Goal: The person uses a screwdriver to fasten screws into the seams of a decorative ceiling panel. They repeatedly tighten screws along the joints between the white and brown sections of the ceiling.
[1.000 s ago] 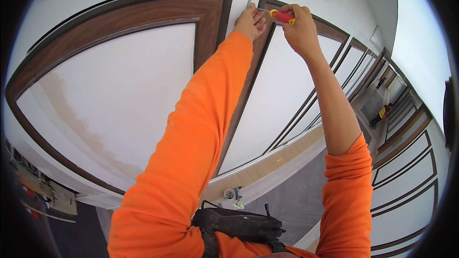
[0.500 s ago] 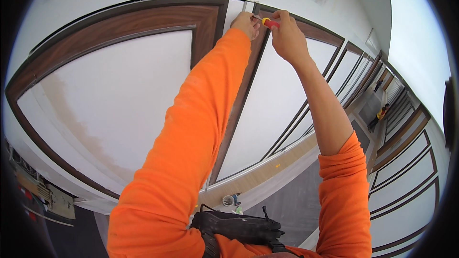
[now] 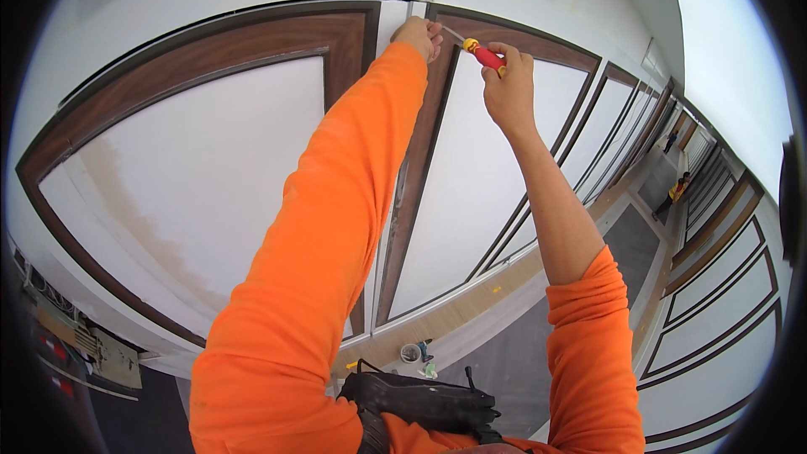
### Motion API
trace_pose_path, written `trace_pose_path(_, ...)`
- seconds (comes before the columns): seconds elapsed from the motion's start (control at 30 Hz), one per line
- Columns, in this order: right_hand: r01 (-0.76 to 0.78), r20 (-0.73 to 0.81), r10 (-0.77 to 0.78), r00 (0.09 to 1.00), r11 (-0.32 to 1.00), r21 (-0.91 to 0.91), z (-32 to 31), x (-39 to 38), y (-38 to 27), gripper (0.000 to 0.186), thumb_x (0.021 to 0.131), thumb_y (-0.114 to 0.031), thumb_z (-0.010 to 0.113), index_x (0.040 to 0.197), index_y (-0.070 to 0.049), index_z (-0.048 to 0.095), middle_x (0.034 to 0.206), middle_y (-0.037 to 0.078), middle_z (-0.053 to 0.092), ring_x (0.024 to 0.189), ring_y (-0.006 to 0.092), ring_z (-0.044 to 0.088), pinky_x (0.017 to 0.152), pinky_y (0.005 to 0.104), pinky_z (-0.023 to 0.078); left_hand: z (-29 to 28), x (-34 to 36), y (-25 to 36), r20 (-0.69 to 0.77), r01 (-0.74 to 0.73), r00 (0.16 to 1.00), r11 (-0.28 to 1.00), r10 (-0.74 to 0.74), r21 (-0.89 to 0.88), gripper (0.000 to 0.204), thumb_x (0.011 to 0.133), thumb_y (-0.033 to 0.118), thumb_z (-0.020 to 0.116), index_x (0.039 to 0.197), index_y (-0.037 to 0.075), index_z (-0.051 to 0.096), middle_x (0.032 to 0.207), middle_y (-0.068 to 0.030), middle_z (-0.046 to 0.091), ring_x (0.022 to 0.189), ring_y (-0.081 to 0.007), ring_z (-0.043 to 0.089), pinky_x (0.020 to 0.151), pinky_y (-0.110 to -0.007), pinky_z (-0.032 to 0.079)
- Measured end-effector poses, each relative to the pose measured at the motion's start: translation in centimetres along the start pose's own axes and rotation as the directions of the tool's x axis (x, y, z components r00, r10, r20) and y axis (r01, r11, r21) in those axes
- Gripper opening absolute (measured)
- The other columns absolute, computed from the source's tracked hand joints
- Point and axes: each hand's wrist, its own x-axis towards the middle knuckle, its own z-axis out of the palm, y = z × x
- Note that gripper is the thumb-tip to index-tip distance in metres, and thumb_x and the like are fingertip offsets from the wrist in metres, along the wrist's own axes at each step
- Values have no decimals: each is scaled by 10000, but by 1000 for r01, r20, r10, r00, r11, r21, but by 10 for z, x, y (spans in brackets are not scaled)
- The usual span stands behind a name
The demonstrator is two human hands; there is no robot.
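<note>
My right hand (image 3: 510,88) grips the lower end of a screwdriver (image 3: 485,56) with a red and yellow handle. Its thin metal shaft points up and left toward my left hand (image 3: 419,36). That hand is raised against the upper part of the wall, beside the top corner of a dark brown wooden frame (image 3: 437,76). Its fingers are curled together near the screwdriver's tip; whatever they pinch is too small or hidden to name. A narrow pale strip (image 3: 393,25) runs between this frame and the larger wood-framed white panel (image 3: 202,168) to the left.
A black bag (image 3: 412,401) hangs at my waist. Below, a white bucket (image 3: 410,353) stands by a blue-black power tool (image 3: 426,349) on the floor. Another person (image 3: 672,193) is far down the corridor at right. Boards and cables (image 3: 109,357) lie at the lower left.
My right hand has dropped a little, and the screwdriver now slants more steeply, with more of its handle and shaft showing. My left hand stays by the frame's corner. The view has shifted slightly.
</note>
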Motion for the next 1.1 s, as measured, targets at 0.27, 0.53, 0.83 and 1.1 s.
trace_pose_path(0.27, 19, 7, -19, 1000, 1000, 19, 12, 16, 10, 368, 913, -53, 646, 1270, 28, 624, 1225, 271, 565, 1082, 414, 605, 970, 446, 499, -14, 9, -5, 211, -59, 976, 997, 48, 46, 263, 1026, 193, 427, 1134, 78, 638, 1143, -62, 726, 971, -229, 669, 805, -399, 503)
trace_pose_path(0.53, -55, 41, 52, 998, 997, 56, 28, 20, 9, 358, 897, -84, 667, 1234, 36, 644, 1207, 282, 575, 1084, 413, 609, 972, 438, 502, -26, 23, -11, 249, -102, 965, 994, 88, 42, 251, 1036, 245, 497, 1130, 78, 659, 1192, -63, 715, 1029, -212, 652, 823, -364, 493)
trace_pose_path(0.83, -112, 74, 108, 991, 992, 61, 26, 24, 10, 370, 890, -97, 677, 1235, 34, 652, 1220, 277, 582, 1125, 405, 597, 1004, 433, 485, -28, 25, -17, 271, -92, 958, 996, 91, -9, 232, 1029, 271, 522, 1065, 121, 695, 1085, -8, 754, 941, -160, 639, 752, -319, 473)
trace_pose_path(1.1, -164, 81, 158, 984, 984, 65, 25, 18, 11, 356, 904, -92, 663, 1240, 24, 651, 1232, 246, 586, 1168, 383, 580, 1018, 430, 476, -28, 24, -16, 291, -83, 953, 997, 82, -11, 220, 1006, 277, 547, 1048, 138, 712, 1091, 22, 746, 915, -141, 617, 736, -316, 451)
